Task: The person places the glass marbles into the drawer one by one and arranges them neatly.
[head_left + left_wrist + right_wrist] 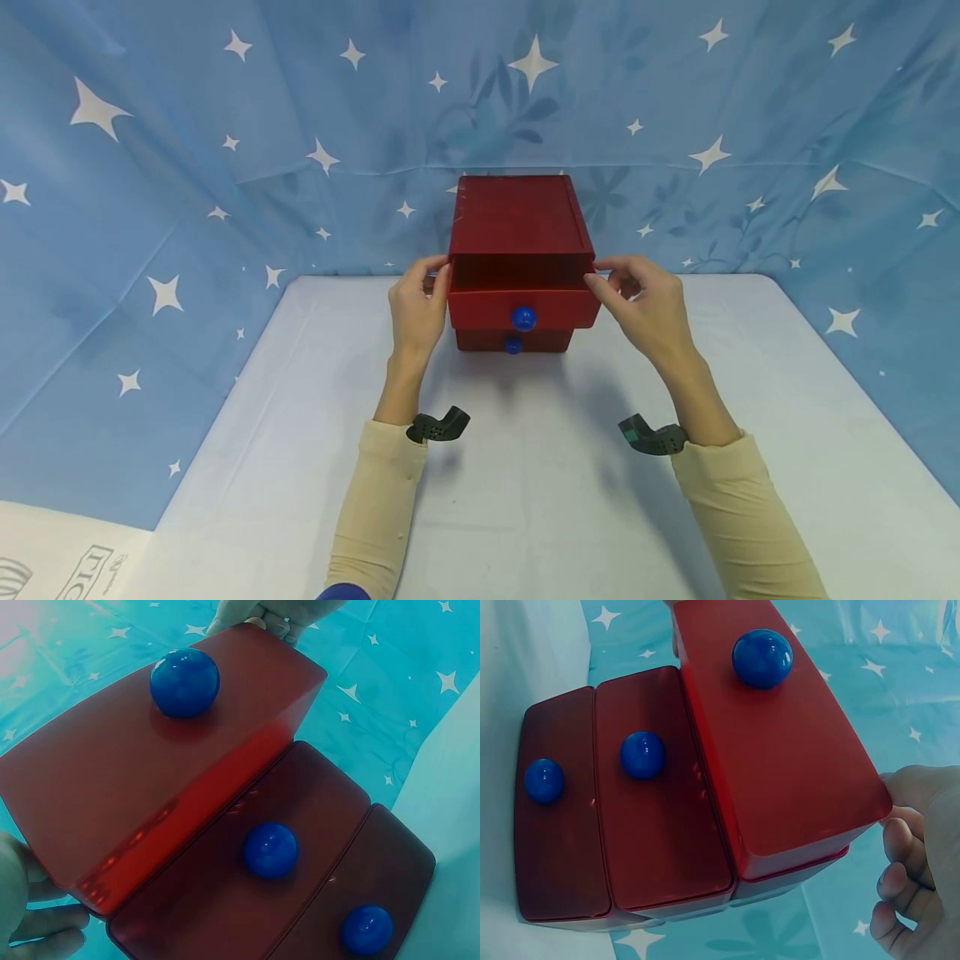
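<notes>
A red drawer cabinet (pixel 517 212) with blue ball knobs stands on the white table, its front facing me. The top drawer (pixel 483 310) is pulled part way out, and the part of its inside that shows looks bare and dark. My left hand (pixel 417 308) holds the drawer's left side near the front, thumb along the edge. On the opposite side my right hand (pixel 651 308) pinches the right wall near the front corner, thumb at the rim. In the right wrist view, the middle drawer (pixel 660 825) and bottom drawer (pixel 562 855) are closed.
Blue cloth with white stars (pixel 322 158) hangs behind the cabinet and along both sides. The white tabletop (pixel 495 500) stretches toward me. At the lower left lies a pale printed sheet (pixel 75 550). A dark wrist camera (pixel 652 435) sits on each arm.
</notes>
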The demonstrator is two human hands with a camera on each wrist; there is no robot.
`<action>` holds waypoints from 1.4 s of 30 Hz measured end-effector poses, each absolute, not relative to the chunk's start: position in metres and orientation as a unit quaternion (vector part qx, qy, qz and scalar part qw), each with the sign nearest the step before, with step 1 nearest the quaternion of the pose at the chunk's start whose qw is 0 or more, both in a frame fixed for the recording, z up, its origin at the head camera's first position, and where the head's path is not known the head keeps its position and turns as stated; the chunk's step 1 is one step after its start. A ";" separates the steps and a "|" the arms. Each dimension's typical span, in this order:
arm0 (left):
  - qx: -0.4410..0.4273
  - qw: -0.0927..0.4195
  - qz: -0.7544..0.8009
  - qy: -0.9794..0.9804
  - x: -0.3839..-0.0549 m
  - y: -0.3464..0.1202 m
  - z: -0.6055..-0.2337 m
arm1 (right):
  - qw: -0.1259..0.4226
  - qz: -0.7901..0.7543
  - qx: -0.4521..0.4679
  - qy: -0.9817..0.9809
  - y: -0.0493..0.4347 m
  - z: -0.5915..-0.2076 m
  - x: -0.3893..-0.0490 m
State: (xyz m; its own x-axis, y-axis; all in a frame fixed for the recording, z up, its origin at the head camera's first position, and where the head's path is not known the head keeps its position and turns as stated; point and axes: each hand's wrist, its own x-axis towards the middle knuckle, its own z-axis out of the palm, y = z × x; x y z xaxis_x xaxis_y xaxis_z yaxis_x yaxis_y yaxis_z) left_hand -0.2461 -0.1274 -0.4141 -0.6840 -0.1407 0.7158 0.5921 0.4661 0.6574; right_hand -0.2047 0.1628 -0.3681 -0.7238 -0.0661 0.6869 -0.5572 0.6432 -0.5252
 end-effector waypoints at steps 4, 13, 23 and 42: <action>-0.145 0.368 -0.493 -0.775 -0.246 -0.127 -0.414 | 0.324 0.380 0.186 -0.846 0.162 -0.367 -0.203; -0.149 0.379 -0.489 -0.771 -0.248 -0.127 -0.414 | 0.330 0.383 0.191 -0.841 0.163 -0.367 -0.202; -0.147 0.378 -0.486 -0.774 -0.248 -0.127 -0.415 | 0.346 0.378 0.206 -0.834 0.166 -0.368 -0.202; -0.144 0.375 -0.485 -0.777 -0.247 -0.127 -0.414 | 0.358 0.391 0.194 -0.825 0.173 -0.376 -0.194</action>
State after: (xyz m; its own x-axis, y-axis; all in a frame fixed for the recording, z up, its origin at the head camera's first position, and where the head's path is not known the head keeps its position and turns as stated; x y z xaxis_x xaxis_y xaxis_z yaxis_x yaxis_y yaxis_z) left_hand -0.2474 -0.1270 -0.4142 -0.6774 -0.1399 0.7222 0.5877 0.4875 0.6457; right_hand -0.1944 0.1727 -0.3756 -0.6689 -0.0402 0.7423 -0.6000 0.6188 -0.5072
